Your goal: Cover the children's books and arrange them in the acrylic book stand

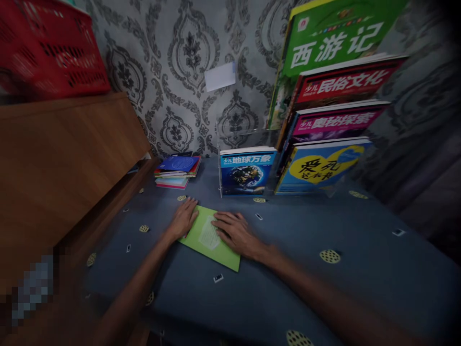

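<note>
Thin light-green rectangular book (208,235): flat, lower centre; I read its long axis upper-left to lower-right.
Left hand (182,221): fingers outstretched at left edge, thumb on cover.
Right hand (236,234): fingers loosely spread on cover, unclenched.
Room: blue-grey patterned cloth (288,235) runs frame-right; brown wooden cabinet (72,168) bounds left.

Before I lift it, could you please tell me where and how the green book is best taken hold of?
Probably pinch the green book by its near edge, coming from the wearer's side: it lies roughly flat on the blue cloth, and the left hand and right hand rest at its left and right sides, leaving most of that edge uncovered.
</note>
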A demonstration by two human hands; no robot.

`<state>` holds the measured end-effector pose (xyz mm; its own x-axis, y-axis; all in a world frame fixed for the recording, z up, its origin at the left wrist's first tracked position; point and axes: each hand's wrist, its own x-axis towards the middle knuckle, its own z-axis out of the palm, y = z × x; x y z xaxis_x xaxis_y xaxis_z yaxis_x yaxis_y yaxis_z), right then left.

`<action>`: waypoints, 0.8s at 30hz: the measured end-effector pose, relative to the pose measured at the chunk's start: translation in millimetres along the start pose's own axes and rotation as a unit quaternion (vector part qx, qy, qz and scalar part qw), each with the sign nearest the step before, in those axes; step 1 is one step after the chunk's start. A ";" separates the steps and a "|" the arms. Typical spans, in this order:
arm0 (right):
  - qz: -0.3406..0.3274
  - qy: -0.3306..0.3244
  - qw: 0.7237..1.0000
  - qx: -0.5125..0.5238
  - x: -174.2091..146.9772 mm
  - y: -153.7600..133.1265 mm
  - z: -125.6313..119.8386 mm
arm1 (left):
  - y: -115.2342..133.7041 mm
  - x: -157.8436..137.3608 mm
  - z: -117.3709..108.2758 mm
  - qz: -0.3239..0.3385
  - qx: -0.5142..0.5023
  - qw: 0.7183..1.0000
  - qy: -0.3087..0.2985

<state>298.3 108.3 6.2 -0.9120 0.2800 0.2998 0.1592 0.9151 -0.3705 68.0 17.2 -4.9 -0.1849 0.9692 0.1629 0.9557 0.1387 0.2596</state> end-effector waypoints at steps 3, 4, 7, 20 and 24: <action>0.002 -0.001 1.000 -0.012 -8.6 -2.7 -2.3 | 2.2 -9.1 4.5 0.025 -0.048 0.999 0.006; 0.003 0.001 1.000 -0.018 -11.4 -4.2 -2.8 | 4.0 -11.5 5.8 0.029 -0.055 0.998 0.009; 0.011 0.006 0.999 -0.044 -14.2 -11.8 -0.8 | 12.3 -16.9 7.5 0.033 -0.044 0.998 0.027; 0.063 -0.057 0.995 -0.049 29.0 -45.9 25.4 | 22.9 -20.3 -3.7 0.026 0.018 0.999 0.032; 0.093 -0.031 0.993 -0.062 1.9 -23.0 21.0 | 26.4 -20.5 -6.6 0.017 0.021 0.999 0.025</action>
<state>285.0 81.7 -3.2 -0.8828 0.4337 0.1805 0.3696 0.8784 -0.3031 95.5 -0.3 4.9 -0.1630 0.9622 0.2182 0.9702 0.1161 0.2127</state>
